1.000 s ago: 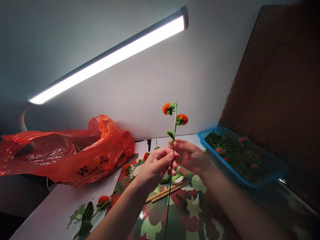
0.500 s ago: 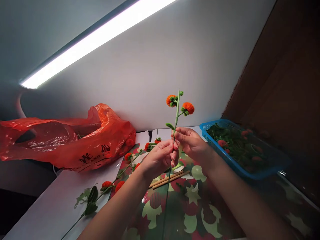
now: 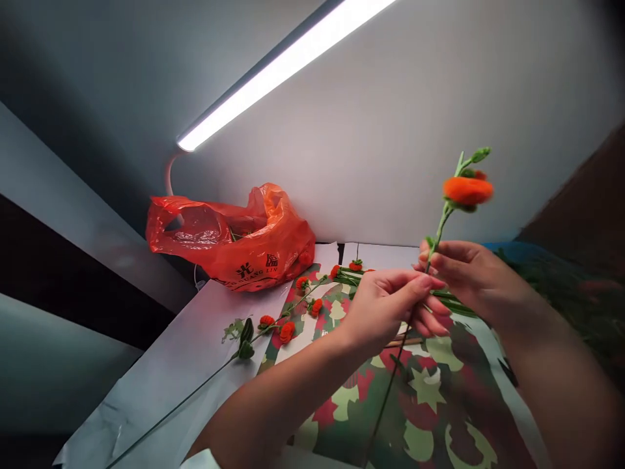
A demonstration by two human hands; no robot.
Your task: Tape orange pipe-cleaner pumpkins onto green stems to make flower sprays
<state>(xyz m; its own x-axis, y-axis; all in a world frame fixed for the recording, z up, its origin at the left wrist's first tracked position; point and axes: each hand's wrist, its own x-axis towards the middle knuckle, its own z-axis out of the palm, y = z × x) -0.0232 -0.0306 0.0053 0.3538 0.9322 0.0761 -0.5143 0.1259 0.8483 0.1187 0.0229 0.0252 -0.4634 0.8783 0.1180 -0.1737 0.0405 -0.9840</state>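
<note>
I had the flower stem [image 3: 443,221] in both hands, tilted, its top leaning towards one o'clock and its bare lower length running down towards seven. My left hand [image 3: 381,303] pinched it between thumb and fingers; my right hand [image 3: 471,273] gripped it just above, beside a small green leaf [image 3: 430,241].

The top looked well along to me: a bud [image 3: 480,155] at the tip, a full orange bloom [image 3: 467,191] below it, and more orange partly hidden behind. Whether the leaf was fully fixed I could not tell — my fingers covered the join. Below my grip I saw only plain stem.

At seven to eight o'clock on the bench [image 3: 161,391] lay another stem [image 3: 200,381], with several blooms and big dark leaves [image 3: 247,339] lower down. If that one was the measure — and I only judged it so — mine lacked its larger leaves. The red bag [image 3: 288,251] stood at nine o'clock; the blue basket [image 3: 520,250], blurred, at three.
</note>
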